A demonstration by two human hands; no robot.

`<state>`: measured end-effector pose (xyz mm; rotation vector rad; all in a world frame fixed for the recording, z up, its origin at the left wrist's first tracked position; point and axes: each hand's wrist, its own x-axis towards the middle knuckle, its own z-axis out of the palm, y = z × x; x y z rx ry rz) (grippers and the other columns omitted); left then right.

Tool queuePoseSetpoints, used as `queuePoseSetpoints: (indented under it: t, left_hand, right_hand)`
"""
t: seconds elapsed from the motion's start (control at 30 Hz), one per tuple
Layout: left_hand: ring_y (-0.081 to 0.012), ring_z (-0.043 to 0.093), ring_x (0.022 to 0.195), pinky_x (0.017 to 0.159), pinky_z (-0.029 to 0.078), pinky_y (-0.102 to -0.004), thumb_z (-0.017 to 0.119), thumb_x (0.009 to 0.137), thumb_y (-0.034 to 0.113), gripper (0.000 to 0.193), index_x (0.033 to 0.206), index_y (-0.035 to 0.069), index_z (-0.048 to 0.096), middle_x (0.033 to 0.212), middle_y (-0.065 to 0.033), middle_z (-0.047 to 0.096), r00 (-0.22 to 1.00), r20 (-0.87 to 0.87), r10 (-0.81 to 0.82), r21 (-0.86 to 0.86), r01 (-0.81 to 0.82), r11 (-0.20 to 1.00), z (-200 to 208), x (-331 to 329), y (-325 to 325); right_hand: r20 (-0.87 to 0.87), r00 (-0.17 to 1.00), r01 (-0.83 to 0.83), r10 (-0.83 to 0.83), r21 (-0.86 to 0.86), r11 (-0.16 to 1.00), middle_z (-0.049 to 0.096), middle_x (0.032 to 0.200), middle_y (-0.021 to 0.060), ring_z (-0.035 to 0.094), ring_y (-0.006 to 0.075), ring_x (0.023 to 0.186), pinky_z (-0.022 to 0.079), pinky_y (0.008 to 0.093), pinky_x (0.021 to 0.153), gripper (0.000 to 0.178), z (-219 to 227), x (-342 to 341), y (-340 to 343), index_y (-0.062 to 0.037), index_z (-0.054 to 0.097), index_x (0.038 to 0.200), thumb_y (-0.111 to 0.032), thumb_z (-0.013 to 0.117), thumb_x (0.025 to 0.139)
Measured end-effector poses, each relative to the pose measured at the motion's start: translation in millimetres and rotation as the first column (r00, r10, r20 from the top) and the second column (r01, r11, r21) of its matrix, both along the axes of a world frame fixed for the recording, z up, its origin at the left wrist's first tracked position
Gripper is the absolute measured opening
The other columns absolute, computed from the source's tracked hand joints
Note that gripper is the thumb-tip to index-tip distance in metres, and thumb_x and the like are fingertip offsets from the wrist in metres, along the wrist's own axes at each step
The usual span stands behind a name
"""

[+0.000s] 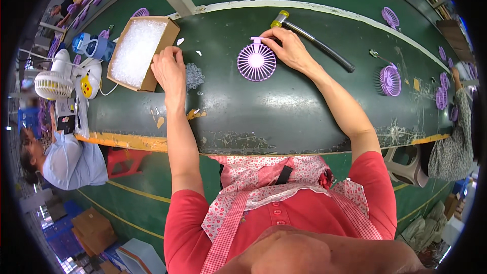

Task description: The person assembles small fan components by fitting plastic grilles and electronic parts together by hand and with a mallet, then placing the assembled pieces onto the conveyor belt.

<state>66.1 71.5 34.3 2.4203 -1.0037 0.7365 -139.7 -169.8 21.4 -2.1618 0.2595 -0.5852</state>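
A round purple fan grille with a short neck lies on the dark green table in front of me. My right hand has its thumb and fingers closed on that neck, at the top of the grille. At the right side of an open cardboard box is my left hand, its fingers bent together; whatever they hold, if anything, is hidden. Small clear plastic pieces fill the box. Beside my left wrist sits a small heap of clear rings.
A hammer with a yellow head lies beyond my right hand. Another purple grille is farther right. A white fan and a blue container stand at the left. Co-workers sit on both sides, one in a light blue top.
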Motion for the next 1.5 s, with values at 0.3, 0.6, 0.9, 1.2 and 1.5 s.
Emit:
queuePoseSetpoints:
  t: [0.3,0.6,0.9,1.2,1.5]
  left_hand:
    - [-0.0057,0.051,0.072,0.07,0.042,-0.0209,0.07,0.092,0.013,0.014,0.1,0.001,0.07,0.087,-0.0014,0.066,0.33,-0.623,-0.709,-0.753,-0.008,0.658,5.5,-66.6,-44.8]
    - [-0.0075,0.054,0.082,0.072,0.043,-0.0218,0.068,0.094,0.014,0.019,0.109,0.002,0.067,0.097,-0.0029,0.066,-0.223,-0.463,-0.858,-0.826,-0.242,0.509,-10.6,-73.3,-51.1]
    - [-0.008,0.059,0.091,0.076,0.044,-0.0221,0.069,0.092,0.012,0.029,0.119,0.002,0.065,0.108,-0.0066,0.069,-0.22,-0.526,-0.822,-0.761,-0.311,0.57,-8.5,-86.0,-57.5]
    - [-0.0162,0.067,0.097,0.086,0.056,-0.0287,0.069,0.092,0.011,0.032,0.121,-0.002,0.063,0.112,-0.0144,0.069,-0.187,-0.55,-0.814,-0.729,-0.369,0.577,1.4,-91.6,-54.0]
    - [-0.0166,0.066,0.1,0.089,0.055,-0.0291,0.069,0.092,0.01,0.032,0.12,-0.003,0.063,0.113,-0.0156,0.069,-0.172,-0.591,-0.788,-0.724,-0.319,0.612,5.9,-92.3,-54.1]
  right_hand:
    - [0.187,0.969,-0.226,0.159,0.934,0.276,0.066,0.102,0.0032,0.063,0.0095,0.09,0.053,0.0249,0.08,0.028,-2.1,-2.4,15.5,-0.0021,0.06,0.12,-0.022,0.059,0.1]
    - [0.533,0.842,-0.285,0.082,0.57,-0.771,0.056,0.106,0.0125,0.058,0.0187,0.084,0.049,0.0307,0.066,0.044,-21.8,-4.2,-0.7,0.0026,0.048,0.127,-0.027,0.06,0.096]
    - [0.549,0.806,-0.334,0.221,0.731,-0.595,0.059,0.11,0.0137,0.061,0.0175,0.086,0.053,0.0301,0.07,0.042,-27.2,-5.9,2.4,0.0029,0.05,0.128,-0.028,0.055,0.1]
    - [0.085,0.994,-0.101,0.065,0.574,0.813,0.07,0.093,0.0062,0.065,0.0099,0.085,0.053,0.0251,0.075,0.022,19.5,-11.6,52.0,0.0023,0.062,0.108,-0.017,0.06,0.098]
    - [0.105,0.994,-0.036,-0.022,0.519,0.854,0.071,0.091,0.0091,0.068,0.0121,0.084,0.055,0.0271,0.073,0.021,19.0,-10.8,54.5,0.0051,0.062,0.105,-0.014,0.06,0.098]
